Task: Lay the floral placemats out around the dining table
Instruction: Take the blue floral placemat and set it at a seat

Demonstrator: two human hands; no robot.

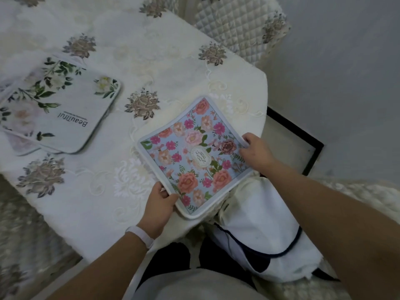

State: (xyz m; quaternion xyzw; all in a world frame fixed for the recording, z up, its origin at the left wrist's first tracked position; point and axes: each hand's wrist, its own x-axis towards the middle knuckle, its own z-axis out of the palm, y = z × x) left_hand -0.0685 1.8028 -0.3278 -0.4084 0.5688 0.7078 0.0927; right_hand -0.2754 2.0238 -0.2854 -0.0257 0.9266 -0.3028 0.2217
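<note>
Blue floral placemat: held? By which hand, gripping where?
Yes. Left hand grips the blue floral placemat at its near corner; right hand grips the right corner.

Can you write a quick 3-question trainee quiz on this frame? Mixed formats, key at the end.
1. True or false: both hands hold the blue floral placemat.
2. Multiple choice: where is the white placemat printed "Beautiful"? A) under the blue one B) on the table, apart from the blue one, toward the person's left C) on the quilted chair
3. Short answer: which part of the blue placemat sticks out past the tablecloth edge?

Key
1. True: the left hand has a grip on the near corner and the right hand on the right corner.
2. B
3. The near corner, on the person's side.
</note>
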